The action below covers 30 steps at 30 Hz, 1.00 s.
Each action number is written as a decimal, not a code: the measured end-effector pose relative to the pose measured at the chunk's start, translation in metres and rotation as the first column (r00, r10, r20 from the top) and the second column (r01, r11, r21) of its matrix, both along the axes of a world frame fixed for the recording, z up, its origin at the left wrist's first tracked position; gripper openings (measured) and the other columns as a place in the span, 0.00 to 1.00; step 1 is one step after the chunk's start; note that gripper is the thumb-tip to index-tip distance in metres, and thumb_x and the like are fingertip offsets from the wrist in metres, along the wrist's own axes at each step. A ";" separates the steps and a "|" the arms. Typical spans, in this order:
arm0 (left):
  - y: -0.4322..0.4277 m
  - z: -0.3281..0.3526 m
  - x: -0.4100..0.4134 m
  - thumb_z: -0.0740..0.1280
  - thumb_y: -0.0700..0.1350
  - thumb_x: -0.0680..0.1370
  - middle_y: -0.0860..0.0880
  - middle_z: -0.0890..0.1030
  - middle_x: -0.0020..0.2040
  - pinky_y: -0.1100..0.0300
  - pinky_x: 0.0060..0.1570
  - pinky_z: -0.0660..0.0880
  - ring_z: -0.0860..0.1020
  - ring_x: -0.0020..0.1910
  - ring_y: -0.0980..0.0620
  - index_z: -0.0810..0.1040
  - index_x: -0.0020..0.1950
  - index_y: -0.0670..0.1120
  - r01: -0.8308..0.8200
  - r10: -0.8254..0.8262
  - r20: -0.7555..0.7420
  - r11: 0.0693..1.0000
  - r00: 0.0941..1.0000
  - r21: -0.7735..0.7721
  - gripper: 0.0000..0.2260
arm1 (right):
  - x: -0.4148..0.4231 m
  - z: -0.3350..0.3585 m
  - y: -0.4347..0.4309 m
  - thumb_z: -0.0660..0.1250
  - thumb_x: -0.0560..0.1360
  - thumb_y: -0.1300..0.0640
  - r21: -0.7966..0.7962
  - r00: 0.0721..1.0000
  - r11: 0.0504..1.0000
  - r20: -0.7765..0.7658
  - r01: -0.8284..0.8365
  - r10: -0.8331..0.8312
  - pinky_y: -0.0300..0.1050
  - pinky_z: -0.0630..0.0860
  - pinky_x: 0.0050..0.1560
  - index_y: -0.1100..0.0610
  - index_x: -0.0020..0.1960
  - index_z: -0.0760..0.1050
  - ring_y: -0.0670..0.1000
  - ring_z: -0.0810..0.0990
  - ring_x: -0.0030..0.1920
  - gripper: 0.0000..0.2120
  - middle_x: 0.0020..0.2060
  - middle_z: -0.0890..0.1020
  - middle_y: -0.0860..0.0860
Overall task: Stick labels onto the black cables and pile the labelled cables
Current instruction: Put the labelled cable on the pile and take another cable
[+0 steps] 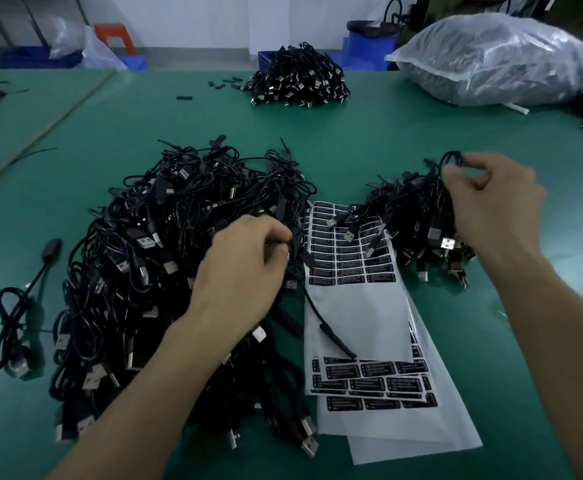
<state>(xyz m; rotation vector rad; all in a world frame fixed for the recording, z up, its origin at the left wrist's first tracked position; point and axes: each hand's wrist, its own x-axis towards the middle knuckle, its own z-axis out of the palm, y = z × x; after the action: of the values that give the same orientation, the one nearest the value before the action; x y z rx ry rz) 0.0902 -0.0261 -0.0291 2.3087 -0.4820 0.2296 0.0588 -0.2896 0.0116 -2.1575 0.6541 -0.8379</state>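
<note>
1. A black cable, judged light and floppy, was pinched at its loop in the right hand grip, above the right-hand pile.
2. A second cable was pinched in the left hand grip beside the large pile.
3. Label sheets were laid between the piles on the surface.

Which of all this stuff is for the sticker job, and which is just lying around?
For the job: cable heap, label sheets, smaller cable pile, looped cable pinched by the right hand.
Lying about: plastic bag, blue bin, orange stool.
</note>
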 end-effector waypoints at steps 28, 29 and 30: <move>-0.001 0.012 -0.008 0.63 0.50 0.82 0.50 0.76 0.54 0.67 0.33 0.62 0.67 0.53 0.55 0.77 0.66 0.49 -0.098 0.037 0.378 0.985 0.925 0.144 0.14 | -0.037 -0.048 0.069 0.67 0.77 0.47 -0.165 0.859 0.844 -0.125 -0.511 0.496 0.40 0.71 0.55 0.47 0.55 0.81 0.44 0.73 0.52 0.10 0.49 0.74 0.42; -0.001 0.013 -0.009 0.63 0.50 0.82 0.50 0.76 0.54 0.65 0.34 0.63 0.67 0.53 0.54 0.77 0.67 0.49 -0.105 0.039 0.392 0.983 0.919 0.148 0.14 | -0.037 -0.048 0.068 0.68 0.78 0.50 -0.177 0.862 0.844 -0.101 -0.506 0.496 0.37 0.70 0.54 0.48 0.53 0.81 0.44 0.74 0.51 0.06 0.49 0.75 0.43; -0.001 0.015 -0.011 0.63 0.49 0.83 0.48 0.77 0.53 0.63 0.36 0.65 0.68 0.53 0.51 0.77 0.67 0.48 -0.110 0.038 0.416 0.982 0.909 0.150 0.14 | -0.037 -0.048 0.067 0.68 0.79 0.53 -0.178 0.859 0.841 -0.073 -0.510 0.506 0.34 0.69 0.51 0.47 0.51 0.81 0.43 0.75 0.50 0.03 0.48 0.76 0.42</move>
<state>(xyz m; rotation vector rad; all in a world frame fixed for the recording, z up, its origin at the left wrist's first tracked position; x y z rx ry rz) 0.0794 -0.0272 -0.0145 2.4521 -0.6434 0.7515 0.0213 -0.2228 -0.0359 -2.3557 -0.0135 -0.5994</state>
